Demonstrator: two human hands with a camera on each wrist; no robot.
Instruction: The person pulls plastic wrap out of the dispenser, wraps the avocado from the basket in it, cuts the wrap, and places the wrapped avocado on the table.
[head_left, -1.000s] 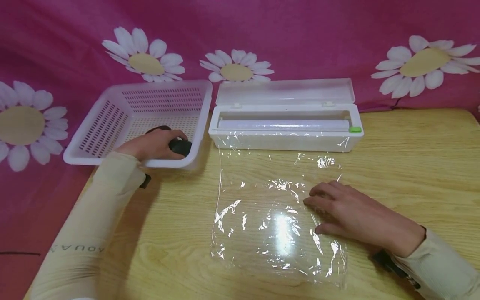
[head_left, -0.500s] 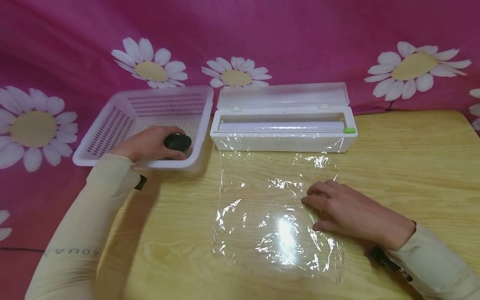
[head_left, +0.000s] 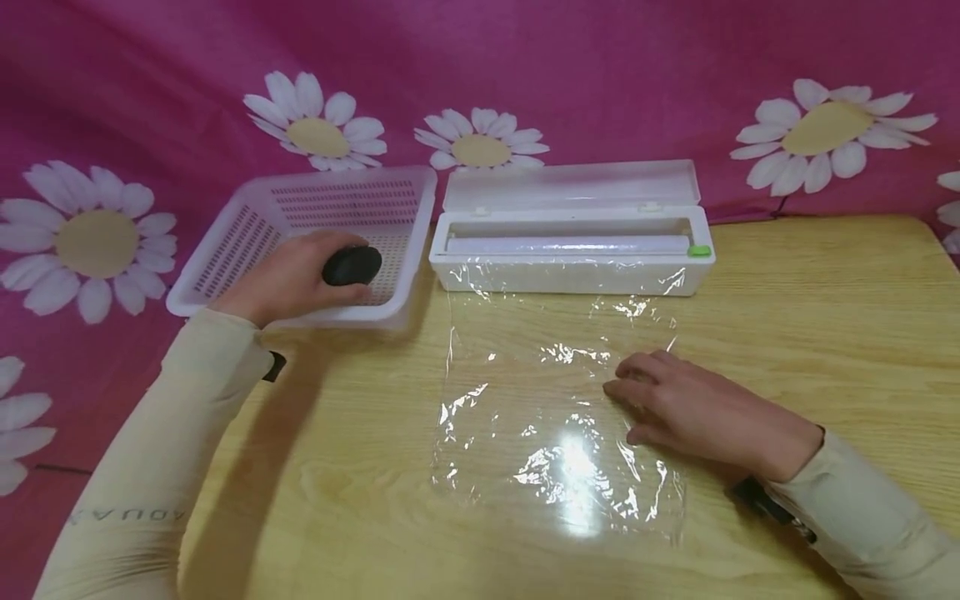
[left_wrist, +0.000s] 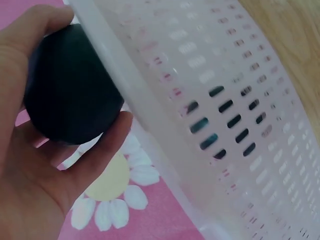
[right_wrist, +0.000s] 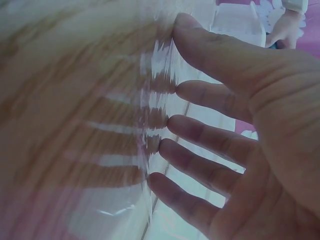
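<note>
A smooth, dark, rounded object, nearly black, is held in my left hand just above the basket's near side. In the left wrist view, thumb and fingers curve round this dark object beside the basket rim. A pale perforated plastic basket stands below that hand. Clear plastic wrap lies drawn out over the table from a roll in a white dispenser box. The fingertips of my right hand touch the wrap's right edge, spread and relaxed in the right wrist view.
The dispenser's lid stands raised at the back, and a green slider sits at its right end. Dark shapes show through the basket's slots. A pink cloth with daisies hangs behind the wooden table.
My left hand has lifted the dark rounded object from inside the basket up towards its rim. My right hand stays at the wrap's edge. The head view has shifted slightly.
</note>
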